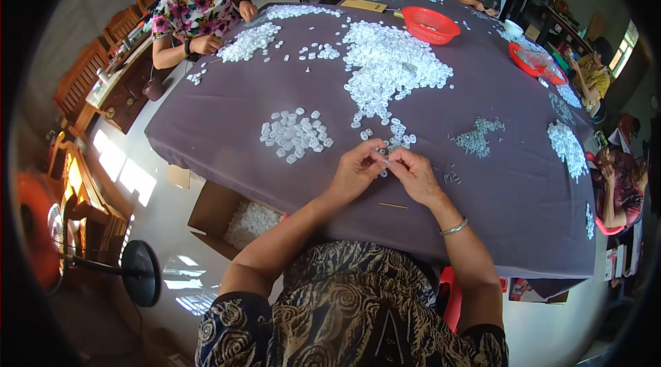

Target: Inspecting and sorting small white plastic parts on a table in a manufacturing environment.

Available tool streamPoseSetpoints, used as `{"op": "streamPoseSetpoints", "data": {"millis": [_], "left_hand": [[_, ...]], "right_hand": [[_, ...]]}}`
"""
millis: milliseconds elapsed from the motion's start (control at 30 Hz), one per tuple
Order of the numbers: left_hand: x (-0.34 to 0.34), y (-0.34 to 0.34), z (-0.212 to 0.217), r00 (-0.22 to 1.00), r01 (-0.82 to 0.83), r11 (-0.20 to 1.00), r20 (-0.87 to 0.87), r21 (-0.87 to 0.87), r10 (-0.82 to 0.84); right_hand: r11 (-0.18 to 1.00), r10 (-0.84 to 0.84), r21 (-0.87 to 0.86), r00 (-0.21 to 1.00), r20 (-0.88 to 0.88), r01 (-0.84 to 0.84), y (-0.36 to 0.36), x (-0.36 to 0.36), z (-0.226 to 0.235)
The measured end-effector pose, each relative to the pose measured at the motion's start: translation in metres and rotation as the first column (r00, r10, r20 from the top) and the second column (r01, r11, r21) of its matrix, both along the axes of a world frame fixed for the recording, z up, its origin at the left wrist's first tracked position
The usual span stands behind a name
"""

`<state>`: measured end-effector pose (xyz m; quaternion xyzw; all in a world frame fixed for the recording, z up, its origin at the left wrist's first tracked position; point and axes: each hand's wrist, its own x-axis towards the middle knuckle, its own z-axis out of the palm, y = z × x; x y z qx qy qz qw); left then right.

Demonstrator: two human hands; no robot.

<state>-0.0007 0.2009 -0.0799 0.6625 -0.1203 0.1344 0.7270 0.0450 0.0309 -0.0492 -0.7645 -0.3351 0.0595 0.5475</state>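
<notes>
Near the table's front edge, my left hand [358,170] and my right hand [414,175] meet fingertip to fingertip, both closed in a pinch. Between them shows a small whitish plastic piece [385,160], mostly covered by the fingers. Whether the right fingers also hold a second part is too small to tell. Loose oval white plastic pieces [399,134] lie just beyond my fingertips. To the left is a loose heap of similar pieces [296,134]. Right of my right hand sits a heap of tiny grey-green parts [476,138]. A thin wooden stick [393,205] lies below my hands.
A large white heap [385,57] spreads across the dark tablecloth [234,112], with a red basin [430,25] behind it. Several people sit around the table, one [196,19] at far left. An open cardboard box [219,212] stands on the floor at left, near a fan [41,229].
</notes>
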Motion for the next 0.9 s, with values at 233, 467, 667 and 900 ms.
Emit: {"op": "streamPoseSetpoints", "data": {"millis": [233,467,667,900], "left_hand": [[0.001,0.013,0.01,0.992,0.103,0.991,-0.088,0.091,-0.095],[0.004,0.015,0.012,0.982,0.157,0.987,-0.102,-0.018,-0.158],[0.005,0.012,0.007,0.986,0.164,0.986,-0.047,0.025,-0.163],[0.0,0.014,0.007,0.975,0.205,0.979,-0.087,0.012,-0.203]], "right_hand": [[0.999,0.046,0.008,0.998,0.046,-0.046,0.0,0.0,-0.002],[0.996,0.07,0.055,0.997,-0.044,-0.068,0.004,0.002,-0.001],[0.999,0.023,0.036,0.999,-0.048,-0.022,0.002,0.001,-0.003],[0.999,0.034,0.031,0.997,-0.07,-0.032,-0.002,-0.004,-0.004]]}}
